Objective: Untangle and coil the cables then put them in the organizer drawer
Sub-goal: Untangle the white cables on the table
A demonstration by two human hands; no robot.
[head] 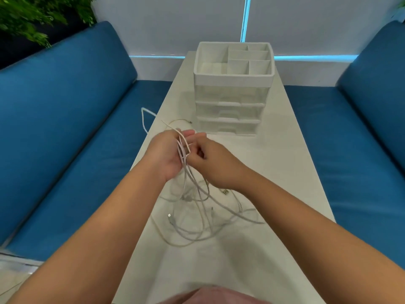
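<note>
A tangle of white cables [203, 218] lies on the white table [285, 172] below my hands. Several strands rise from it into my left hand [164, 153], whose fingers are half straight with the strands running across the palm. My right hand [210, 162] pinches the same bunch of strands right beside the left palm. One loop [144, 119] hangs off the table's left edge. The white organizer [232, 91] stands farther back, with three shut drawers and a divided tray on top.
Blue sofa cushions [65, 132] flank the narrow table on both sides. A green plant [32, 16] sits at the far left corner. A white wall with a glowing blue strip stands behind the organizer.
</note>
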